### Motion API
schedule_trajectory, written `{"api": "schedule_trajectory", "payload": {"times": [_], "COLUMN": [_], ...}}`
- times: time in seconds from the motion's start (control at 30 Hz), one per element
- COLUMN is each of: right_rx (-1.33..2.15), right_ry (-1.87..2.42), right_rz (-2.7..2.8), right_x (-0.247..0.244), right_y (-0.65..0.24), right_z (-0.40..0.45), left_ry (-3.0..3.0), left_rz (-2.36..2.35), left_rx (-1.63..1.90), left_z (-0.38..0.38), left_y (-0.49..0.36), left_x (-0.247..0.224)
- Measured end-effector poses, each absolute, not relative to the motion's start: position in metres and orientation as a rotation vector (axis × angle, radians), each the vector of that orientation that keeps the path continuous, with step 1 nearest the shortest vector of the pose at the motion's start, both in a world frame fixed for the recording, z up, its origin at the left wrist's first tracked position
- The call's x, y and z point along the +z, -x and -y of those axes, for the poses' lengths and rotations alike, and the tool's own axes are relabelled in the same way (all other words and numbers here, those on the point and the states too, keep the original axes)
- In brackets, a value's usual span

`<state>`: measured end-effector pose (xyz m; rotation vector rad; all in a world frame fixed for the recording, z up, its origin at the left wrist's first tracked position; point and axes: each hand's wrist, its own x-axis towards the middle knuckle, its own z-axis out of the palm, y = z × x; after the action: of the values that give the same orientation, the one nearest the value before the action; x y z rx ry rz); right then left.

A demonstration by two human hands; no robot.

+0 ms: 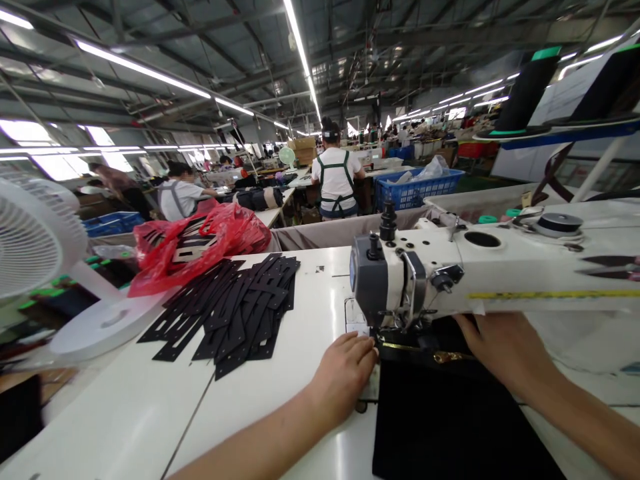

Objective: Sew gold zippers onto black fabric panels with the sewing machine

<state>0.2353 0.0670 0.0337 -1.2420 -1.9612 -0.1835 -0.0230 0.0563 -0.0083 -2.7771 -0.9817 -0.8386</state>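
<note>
Black fabric with a brass-coloured zipper along its upper edge lies under the head of a white sewing machine. The gold zipper pull rests on the fabric right of the needle area. My left hand is closed at the fabric's left edge, close to the presser foot, its fingers together and fingertips partly hidden. My right hand reaches under the machine arm onto the fabric's back right part. Its thumb shows, but the other fingers are hidden behind the machine.
Black strip-like pieces are piled on the white table, left of the machine. Behind them sits a red plastic bag; a white fan stands far left. Beyond are a blue basket and a person facing away.
</note>
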Motion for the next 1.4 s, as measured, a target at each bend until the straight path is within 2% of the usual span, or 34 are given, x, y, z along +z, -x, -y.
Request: {"api": "schedule_trajectory", "payload": {"times": [0.17, 0.37, 0.87, 1.07, 1.4], "right_rx": [-0.15, -0.089, -0.156, -0.378, -0.181], "right_ry": [0.991, 1.253, 1.093, 1.083, 1.044], "right_rz": [2.295, 2.344, 2.461, 2.294, 2.3], "right_x": [0.012, -0.009, -0.006, 0.0, -0.01], "right_y": [-0.19, -0.166, -0.176, -0.174, -0.173], "right_z": [-0.013, -0.038, -0.037, -0.045, -0.052], "left_ry": [2.827, 2.768, 2.632, 2.512, 2.473], "left_rz": [1.194, 1.349, 1.087, 1.136, 1.103], "left_rx": [-0.809, -0.805, -0.685, -0.711, -0.741], "left_z": [-0.066, -0.072, -0.054, -0.049, -0.047], "left_y": [0.017, 0.014, 0.003, -0.005, -0.004], "left_x": [-0.003, 0.008, -0.007, -0.012, -0.011]}}
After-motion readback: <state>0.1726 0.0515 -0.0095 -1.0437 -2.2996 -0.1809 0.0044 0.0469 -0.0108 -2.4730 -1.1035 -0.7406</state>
